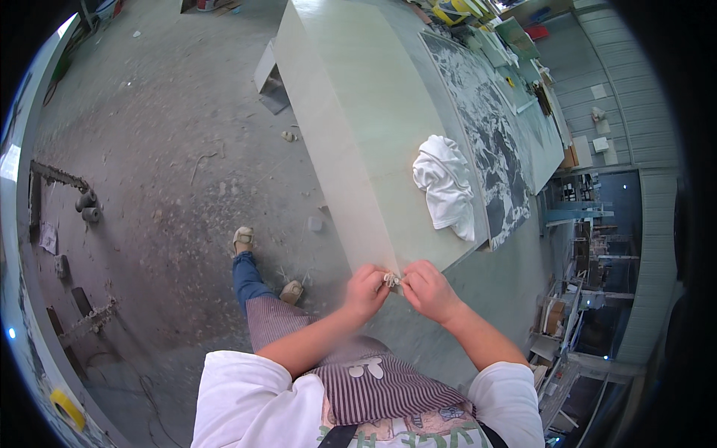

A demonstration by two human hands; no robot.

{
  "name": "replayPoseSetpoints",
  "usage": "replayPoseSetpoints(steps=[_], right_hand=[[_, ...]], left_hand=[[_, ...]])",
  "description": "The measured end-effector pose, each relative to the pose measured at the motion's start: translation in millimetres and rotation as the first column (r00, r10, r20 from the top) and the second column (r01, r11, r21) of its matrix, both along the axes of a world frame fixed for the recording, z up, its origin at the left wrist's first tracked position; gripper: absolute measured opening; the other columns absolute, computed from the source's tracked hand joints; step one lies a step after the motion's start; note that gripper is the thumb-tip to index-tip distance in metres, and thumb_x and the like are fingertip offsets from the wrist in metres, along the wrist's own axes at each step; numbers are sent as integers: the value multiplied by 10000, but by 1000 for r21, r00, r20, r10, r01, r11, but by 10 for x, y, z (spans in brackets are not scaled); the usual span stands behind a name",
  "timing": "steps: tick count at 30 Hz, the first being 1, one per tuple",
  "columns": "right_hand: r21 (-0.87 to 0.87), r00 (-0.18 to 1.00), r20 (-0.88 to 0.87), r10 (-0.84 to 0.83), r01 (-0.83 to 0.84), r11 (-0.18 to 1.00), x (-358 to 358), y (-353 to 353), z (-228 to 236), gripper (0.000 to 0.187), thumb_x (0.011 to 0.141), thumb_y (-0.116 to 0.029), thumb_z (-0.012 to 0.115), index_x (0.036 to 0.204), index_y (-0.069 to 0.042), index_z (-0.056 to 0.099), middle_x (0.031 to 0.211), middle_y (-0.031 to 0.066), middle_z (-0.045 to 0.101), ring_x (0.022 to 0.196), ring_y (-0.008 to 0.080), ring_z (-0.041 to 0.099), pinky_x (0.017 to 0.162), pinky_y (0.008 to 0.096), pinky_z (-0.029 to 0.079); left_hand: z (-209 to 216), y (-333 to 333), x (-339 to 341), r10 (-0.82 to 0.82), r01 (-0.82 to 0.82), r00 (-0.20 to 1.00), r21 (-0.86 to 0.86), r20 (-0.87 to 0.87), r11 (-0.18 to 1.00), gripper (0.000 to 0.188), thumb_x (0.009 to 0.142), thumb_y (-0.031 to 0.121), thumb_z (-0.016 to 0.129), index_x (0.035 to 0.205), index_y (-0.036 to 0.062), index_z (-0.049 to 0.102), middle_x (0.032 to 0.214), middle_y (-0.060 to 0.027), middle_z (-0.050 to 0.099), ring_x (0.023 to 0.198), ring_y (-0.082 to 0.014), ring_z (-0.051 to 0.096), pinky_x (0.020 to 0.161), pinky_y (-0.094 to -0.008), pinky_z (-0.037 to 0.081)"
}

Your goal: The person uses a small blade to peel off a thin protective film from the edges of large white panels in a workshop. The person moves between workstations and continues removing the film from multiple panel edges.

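My left hand (365,292) and my right hand (428,290) meet at the near corner of a long, pale cream box-shaped piece (358,97). Between them is a small crumpled whitish scrap (392,280), perhaps tape or paper. The fingers of both hands are closed in a pinch on it from either side. What lies under my fingertips is hidden. A bunched white cloth (446,183) rests on top of the pale piece, beyond my right hand.
Right of the pale piece lies a black-and-white veined slab (485,127). Shelving (556,321) stands at the right. Debris is scattered over the grey floor (172,149). A yellow tape roll (67,409) sits at the lower left, and a yellow bucket (452,10) at the top.
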State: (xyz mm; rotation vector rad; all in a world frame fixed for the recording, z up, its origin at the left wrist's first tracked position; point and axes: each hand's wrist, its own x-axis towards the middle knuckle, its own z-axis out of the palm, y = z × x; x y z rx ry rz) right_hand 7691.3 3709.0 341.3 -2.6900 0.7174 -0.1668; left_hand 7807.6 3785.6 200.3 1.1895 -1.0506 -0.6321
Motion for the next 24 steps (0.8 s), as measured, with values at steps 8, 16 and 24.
replayPoseSetpoints(steps=[8, 16, 24], right_hand=[[-31, 998, 15, -65, 66, 997, -260, 300, -66, 175, 785, -29, 706, 887, -1, 566, 947, 153, 589, 903, 351, 591, 812, 443, 506], [-177, 982, -41, -186, 177, 968, -304, 440, -93, 141, 805, -121, 712, 870, -74, 596, 921, 80, 608, 926, 272, 592, 855, 413, 417], [-265, 959, 17, -283, 277, 924, -308, 575, -104, 128, 792, -131, 729, 816, -103, 606, 874, 52, 598, 900, 249, 585, 788, 396, 395]], left_hand=[[-13, 182, -80, -92, 95, 992, -32, 87, 995, 186, 719, 9, 750, 874, 81, 674, 855, -105, 662, 774, -326, 643, 676, -405, 531], [-55, 163, -21, -208, 202, 959, 50, 193, 978, 149, 768, 46, 717, 902, 78, 659, 881, -116, 659, 794, -343, 639, 681, -422, 534], [11, 114, 40, -240, 245, 943, 5, 232, 969, 136, 772, 53, 700, 897, 79, 654, 876, -111, 657, 818, -341, 646, 701, -430, 541]])
